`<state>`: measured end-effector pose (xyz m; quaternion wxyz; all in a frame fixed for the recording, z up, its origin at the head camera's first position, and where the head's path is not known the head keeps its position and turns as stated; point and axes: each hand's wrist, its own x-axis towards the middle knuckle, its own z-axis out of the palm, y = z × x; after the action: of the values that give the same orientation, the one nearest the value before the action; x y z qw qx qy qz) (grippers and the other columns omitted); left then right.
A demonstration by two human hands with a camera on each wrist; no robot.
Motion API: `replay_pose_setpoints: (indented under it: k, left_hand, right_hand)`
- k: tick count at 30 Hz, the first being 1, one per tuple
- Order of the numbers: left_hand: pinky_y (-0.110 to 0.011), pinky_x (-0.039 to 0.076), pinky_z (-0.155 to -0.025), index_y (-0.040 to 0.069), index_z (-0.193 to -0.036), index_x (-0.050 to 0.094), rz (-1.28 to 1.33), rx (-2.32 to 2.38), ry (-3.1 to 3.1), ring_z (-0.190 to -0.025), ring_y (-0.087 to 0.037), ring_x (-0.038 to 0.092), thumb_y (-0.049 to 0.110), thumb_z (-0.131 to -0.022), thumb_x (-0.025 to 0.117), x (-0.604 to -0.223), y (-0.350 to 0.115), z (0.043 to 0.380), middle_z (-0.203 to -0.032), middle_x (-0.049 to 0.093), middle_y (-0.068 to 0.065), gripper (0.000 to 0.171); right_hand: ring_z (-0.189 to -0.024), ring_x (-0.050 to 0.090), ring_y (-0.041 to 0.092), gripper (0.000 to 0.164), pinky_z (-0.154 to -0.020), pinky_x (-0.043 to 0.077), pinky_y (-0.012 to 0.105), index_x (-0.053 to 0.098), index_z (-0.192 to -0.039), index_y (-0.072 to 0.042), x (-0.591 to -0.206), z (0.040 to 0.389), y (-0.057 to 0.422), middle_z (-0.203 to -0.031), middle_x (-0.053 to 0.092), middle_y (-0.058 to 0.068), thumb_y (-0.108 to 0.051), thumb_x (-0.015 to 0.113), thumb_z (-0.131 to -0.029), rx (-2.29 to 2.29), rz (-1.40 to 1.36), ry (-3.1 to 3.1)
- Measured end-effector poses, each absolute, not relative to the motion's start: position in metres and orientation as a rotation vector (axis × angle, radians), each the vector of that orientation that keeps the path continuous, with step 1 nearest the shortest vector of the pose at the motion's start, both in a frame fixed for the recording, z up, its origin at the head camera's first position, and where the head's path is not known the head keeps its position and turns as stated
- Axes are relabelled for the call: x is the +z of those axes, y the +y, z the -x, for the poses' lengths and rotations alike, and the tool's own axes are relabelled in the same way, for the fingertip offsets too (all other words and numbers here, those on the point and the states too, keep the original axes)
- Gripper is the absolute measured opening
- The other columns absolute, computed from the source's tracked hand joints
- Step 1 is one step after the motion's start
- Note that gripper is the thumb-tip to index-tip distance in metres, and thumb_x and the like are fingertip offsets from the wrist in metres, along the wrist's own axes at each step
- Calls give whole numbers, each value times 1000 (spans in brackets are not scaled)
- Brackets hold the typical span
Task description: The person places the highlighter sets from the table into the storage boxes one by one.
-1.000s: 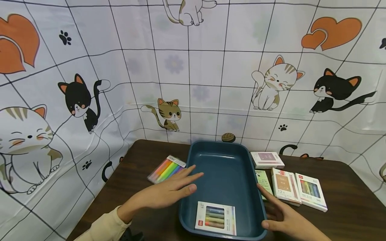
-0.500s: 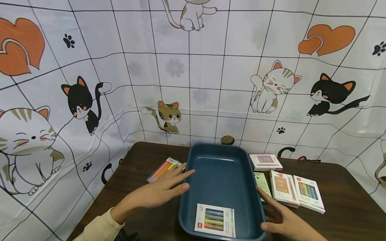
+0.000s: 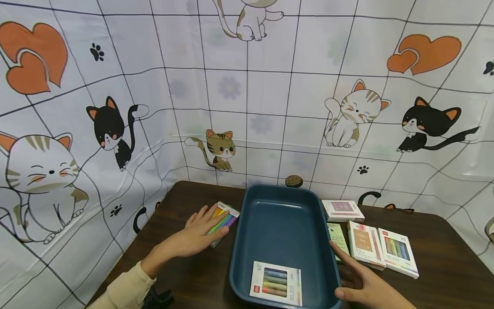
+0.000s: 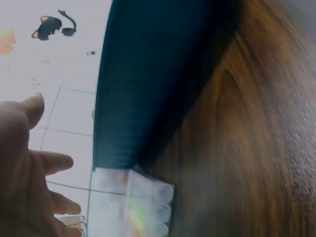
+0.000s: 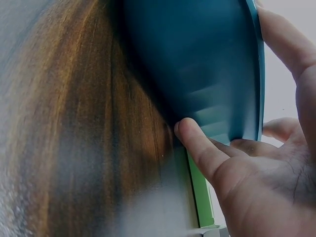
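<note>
Blue tray (image 3: pixel 285 231) touches the relaxed right hand (image 3: pixel 359 279); left hand (image 3: pixel 193 236) extends, fingers apart, over markers (image 3: pixel 229 218).

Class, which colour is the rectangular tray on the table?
The rectangular tray is dark teal, seen best in the head view.

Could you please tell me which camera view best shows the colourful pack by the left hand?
The head view: the colourful pack lies beside the blue tray, its stripes visible though the left hand covers part. The left wrist view shows only a washed-out portion, cut off at the bottom; the right wrist view shows none.
</note>
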<state>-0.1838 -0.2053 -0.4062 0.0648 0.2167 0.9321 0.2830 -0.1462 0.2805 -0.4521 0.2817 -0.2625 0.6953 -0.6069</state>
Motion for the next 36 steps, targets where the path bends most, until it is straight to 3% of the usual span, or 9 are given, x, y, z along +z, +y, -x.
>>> replay_pose_setpoints:
  k: [14, 24, 36]
  left_hand:
    - [-69, -5, -111, 23, -163, 26, -573, 714, 2950, -150, -47, -2, 62, -102, 45, -429, -215, 194, -167, 8, -20, 75]
    - [-69, -5, -111, 15, -162, 30, -555, 684, 2950, -150, -48, -3, 63, -102, 45, -437, -220, 198, -167, 7, -22, 78]
    - [-74, 0, -108, 17, -162, 29, -505, 640, 2934, -148, -52, 3, 61, -103, 44, -442, -222, 199, -166, 7, -25, 75]
  right_hand:
    - [-142, 17, 58, 86, -102, 46, 38, -7, -164, -24, -454, 146, 280, -163, -18, 23, -8, 54, -106, -1631, 654, 1854]
    - [-142, 16, 59, 86, -101, 45, 34, -5, -165, -25, -453, 146, 280, -164, -16, 23, -8, 54, -105, -1620, 655, 1899]
    - [-142, 16, 59, 85, -102, 47, 38, -5, -165, -27, -453, 146, 281, -164, -18, 23, -10, 54, -106, -1628, 633, 1872]
